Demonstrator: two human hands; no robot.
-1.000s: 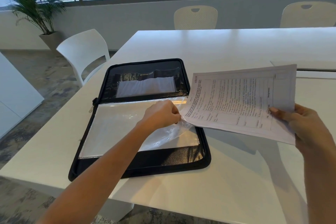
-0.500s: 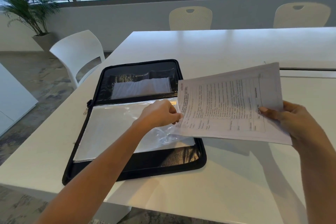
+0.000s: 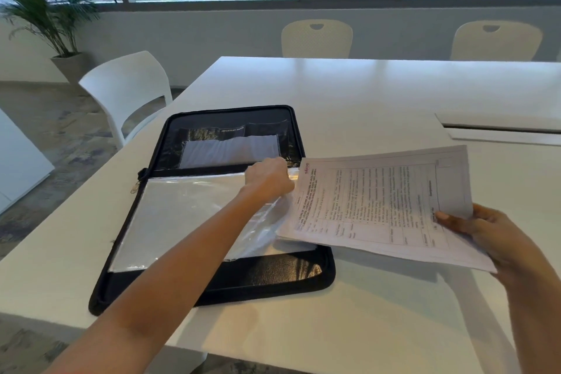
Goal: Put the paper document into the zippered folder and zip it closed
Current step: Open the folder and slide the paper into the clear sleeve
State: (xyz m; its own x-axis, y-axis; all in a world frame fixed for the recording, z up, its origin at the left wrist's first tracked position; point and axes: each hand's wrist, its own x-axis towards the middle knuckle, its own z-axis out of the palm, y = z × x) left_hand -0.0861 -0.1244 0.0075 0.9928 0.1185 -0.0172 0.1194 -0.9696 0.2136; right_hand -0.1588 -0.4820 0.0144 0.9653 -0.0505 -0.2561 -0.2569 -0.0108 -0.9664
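A black zippered folder [image 3: 267, 279] lies open flat on the white table [image 3: 349, 94], near its left front corner. Clear plastic sleeves [image 3: 182, 209] fill its near half. My left hand [image 3: 268, 177] pinches the right edge of the top sleeve and lifts it. The paper document [image 3: 382, 206], a printed form of a few sheets, hangs just above the folder's right edge, its left edge at the raised sleeve. My right hand [image 3: 491, 234] grips the document's right end.
A white chair [image 3: 127, 91] stands at the table's left side and two cream chairs [image 3: 317, 38] at the far side. A seam with a loose panel [image 3: 501, 127] crosses the table at right. A potted plant [image 3: 45, 15] stands far left.
The document has moved left toward the folder, its left edge now over the folder's right side. My left hand has shifted up along the sleeve's right edge.
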